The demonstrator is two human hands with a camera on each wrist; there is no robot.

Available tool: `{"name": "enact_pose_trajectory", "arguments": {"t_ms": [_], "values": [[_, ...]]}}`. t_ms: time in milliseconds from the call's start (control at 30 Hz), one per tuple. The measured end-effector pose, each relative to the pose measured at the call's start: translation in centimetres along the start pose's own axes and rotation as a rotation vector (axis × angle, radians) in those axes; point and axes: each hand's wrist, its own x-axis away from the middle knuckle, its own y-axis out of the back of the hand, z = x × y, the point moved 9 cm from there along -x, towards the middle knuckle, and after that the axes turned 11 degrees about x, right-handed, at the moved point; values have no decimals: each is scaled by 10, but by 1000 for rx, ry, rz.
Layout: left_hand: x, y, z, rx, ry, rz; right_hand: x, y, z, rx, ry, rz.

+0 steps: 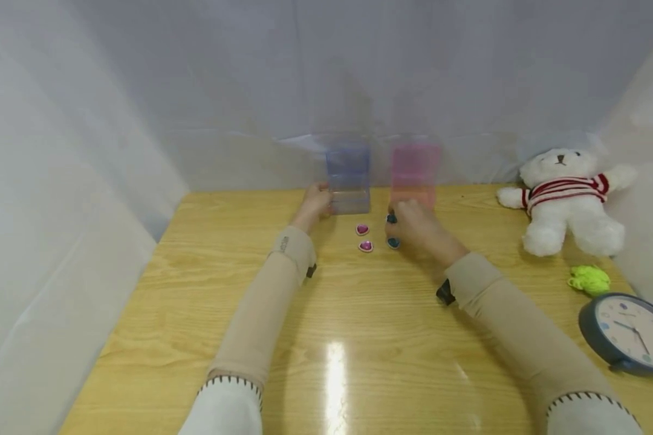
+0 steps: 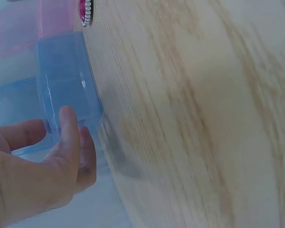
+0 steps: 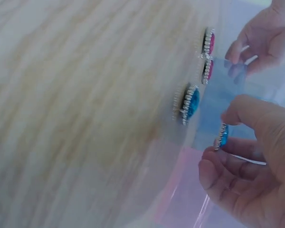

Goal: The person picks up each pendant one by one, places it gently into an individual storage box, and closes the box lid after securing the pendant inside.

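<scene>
Head view: at centre, the left hand (image 1: 317, 200) grips the side of a blue box (image 1: 349, 203); the right hand (image 1: 418, 228) is in front of a pink box (image 1: 415, 161), two pink gems (image 1: 362, 229) between the hands. Left wrist view: the left hand, lower left, pinches the box. Right wrist view: the right hand, lower right, pinches a blue gem (image 3: 223, 136); a second blue gem (image 3: 191, 104) lies on the table (image 3: 85, 118), right of centre.

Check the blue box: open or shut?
Open. In the head view, the blue box has its lid raised at the back; the left wrist view also shows it folded back.
</scene>
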Motion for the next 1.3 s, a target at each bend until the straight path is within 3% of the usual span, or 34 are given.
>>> {"name": "enact_pose_trajectory", "arguments": {"t_ms": [300, 500, 833, 1000, 1300], "values": [[2, 1, 5, 99, 62, 31, -5, 24, 4, -32, 53, -156], [3, 4, 2, 171, 60, 36, -16, 29, 5, -86, 34, -132], [-5, 11, 4, 174, 16, -18, -37, 38, 22, -124, 29, -106], [3, 9, 2, 202, 30, -13, -47, 35, 34, -112, 51, -104], [8, 8, -1, 217, 21, 0, -61, 35, 38, -96, -8, -135]]}}
